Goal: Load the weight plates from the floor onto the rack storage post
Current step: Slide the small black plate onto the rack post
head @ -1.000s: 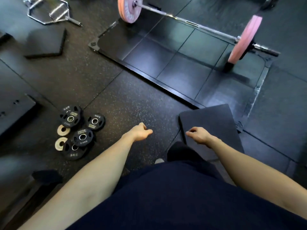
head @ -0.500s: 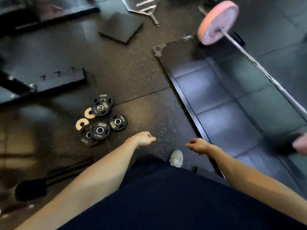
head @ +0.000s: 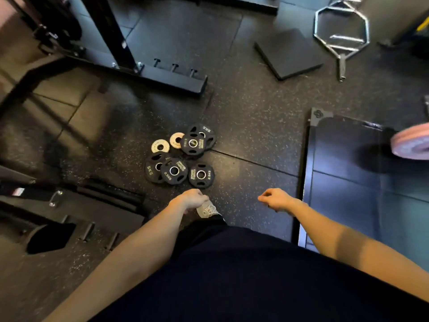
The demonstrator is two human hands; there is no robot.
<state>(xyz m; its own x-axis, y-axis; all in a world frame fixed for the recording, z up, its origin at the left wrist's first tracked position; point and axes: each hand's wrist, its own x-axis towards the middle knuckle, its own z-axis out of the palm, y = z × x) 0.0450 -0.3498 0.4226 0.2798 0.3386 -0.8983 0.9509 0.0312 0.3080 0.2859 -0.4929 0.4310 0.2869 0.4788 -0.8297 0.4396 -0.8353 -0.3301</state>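
Plates point(head: 180, 155) lie in a loose cluster on the floor point(head: 250, 126), just ahead of both hands: black ones marked 5KG and 2.5KG, some overlapping, and two small pale discs point(head: 168, 143) at the far left edge. Left hand point(head: 191, 199) hangs above a shoe point(head: 207, 210), fingers loosely curled, holding nothing. Right hand point(head: 276, 199) hangs apart from it, fingers also curled inward and empty. A black rack point(head: 130, 56) stands beyond the plates. A pink plate point(head: 412, 144) shows at the right edge.
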